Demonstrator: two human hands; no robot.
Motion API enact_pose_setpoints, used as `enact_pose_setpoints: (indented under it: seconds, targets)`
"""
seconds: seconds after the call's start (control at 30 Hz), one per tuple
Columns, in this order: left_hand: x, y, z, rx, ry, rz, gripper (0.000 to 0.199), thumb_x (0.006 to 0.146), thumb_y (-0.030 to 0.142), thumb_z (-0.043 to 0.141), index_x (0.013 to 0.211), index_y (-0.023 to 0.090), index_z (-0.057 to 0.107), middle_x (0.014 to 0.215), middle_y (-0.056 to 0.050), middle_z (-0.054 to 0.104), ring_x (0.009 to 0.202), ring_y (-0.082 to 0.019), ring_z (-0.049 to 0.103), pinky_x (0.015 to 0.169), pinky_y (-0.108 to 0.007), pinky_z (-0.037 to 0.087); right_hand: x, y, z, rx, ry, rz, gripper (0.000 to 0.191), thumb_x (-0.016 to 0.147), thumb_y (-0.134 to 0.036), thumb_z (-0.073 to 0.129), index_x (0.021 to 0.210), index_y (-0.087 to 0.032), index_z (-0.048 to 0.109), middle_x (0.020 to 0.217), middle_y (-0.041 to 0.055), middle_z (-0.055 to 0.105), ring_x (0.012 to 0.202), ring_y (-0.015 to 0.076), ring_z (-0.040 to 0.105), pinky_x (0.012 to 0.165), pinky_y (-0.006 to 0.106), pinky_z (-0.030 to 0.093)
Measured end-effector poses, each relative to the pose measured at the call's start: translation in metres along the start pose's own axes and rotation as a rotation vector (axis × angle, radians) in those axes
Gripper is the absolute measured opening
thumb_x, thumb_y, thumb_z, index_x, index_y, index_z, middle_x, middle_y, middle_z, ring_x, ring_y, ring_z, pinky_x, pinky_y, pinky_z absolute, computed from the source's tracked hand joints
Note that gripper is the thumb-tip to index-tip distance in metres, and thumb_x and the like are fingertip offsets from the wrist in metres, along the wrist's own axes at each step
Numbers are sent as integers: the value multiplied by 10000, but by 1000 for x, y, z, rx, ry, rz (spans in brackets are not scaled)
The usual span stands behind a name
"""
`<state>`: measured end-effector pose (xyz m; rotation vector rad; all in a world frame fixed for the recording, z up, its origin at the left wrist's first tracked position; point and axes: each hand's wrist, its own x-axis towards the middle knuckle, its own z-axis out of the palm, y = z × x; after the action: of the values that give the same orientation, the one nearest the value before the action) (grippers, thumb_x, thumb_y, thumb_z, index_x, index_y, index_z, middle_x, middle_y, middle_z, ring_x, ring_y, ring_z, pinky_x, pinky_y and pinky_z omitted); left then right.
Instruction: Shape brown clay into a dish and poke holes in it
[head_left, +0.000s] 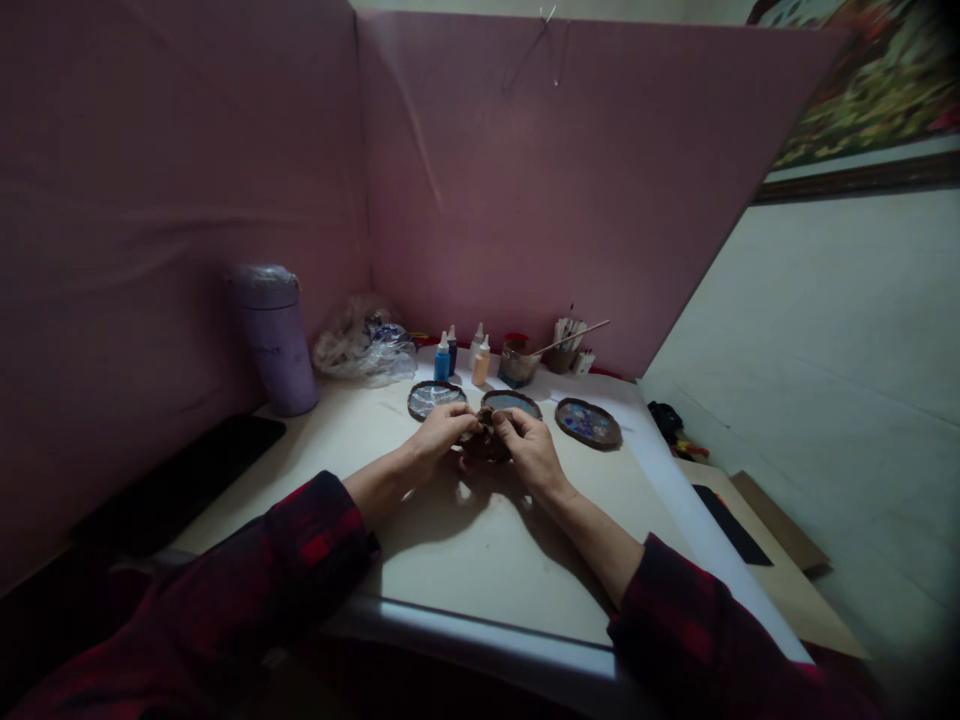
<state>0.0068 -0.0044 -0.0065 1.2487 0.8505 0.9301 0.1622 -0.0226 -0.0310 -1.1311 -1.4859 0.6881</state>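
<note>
Between my two hands, just above the table, is a small dark brown object [486,445], lumpy and partly hidden by my fingers; I cannot make out its kind. My left hand [442,435] pinches its left side, and my right hand [529,445] grips its right side with the thumb on top. Right behind the hands lie two flat round pieces with brown rims, one with a pale line pattern [435,397] and one with a grey-blue middle [514,402]. A third brown-rimmed piece [589,423] with blue and purple patches lies to the right.
Small nozzle bottles, one blue [442,360] and one orange [481,363], stand behind the pieces. Beside them is a water cup [517,362] with a brush across it. A purple tumbler [277,345] and a crumpled plastic bag [364,345] stand left. Pink panels [562,180] enclose the back.
</note>
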Motion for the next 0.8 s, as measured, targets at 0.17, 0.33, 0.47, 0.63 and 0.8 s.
enact_pose_setpoints:
  seconds: [0.17,0.33,0.47,0.63,0.8]
  targets:
    - [2,-2,-2,-62,-86,-29,219,628,199,673,812,158,561,661,9,582,537,-125,573,466,-242,482,2,-1,-2,50,35,42,460,789,-607,594,842,-158,677,768,45,658,716,188,579,668,298,461]
    - [3,-5,-4,-18,-162,78,383,652,304,786,928,116,598,798,-44,645,670,-149,640,588,-279,540,1,-4,-3,91,66,66,454,787,-617,599,844,-172,664,746,41,654,685,189,590,617,294,477]
    - [4,-6,-4,16,-138,122,463,630,398,825,913,106,603,792,-47,650,667,-146,642,601,-275,532,0,-6,-3,111,41,77,476,786,-631,599,891,-171,661,709,36,651,653,189,601,577,290,477]
    - [4,-7,-4,29,-111,140,463,609,405,841,877,110,605,774,-36,648,659,-137,636,606,-265,520,0,-6,-3,111,32,71,473,790,-637,596,879,-176,652,685,30,638,634,182,596,561,283,472]
    - [4,-7,-3,42,-106,152,453,614,413,832,864,114,602,762,-28,637,644,-131,627,601,-261,508,1,-5,-4,102,21,55,466,795,-634,592,881,-180,647,731,37,636,675,188,594,585,289,476]
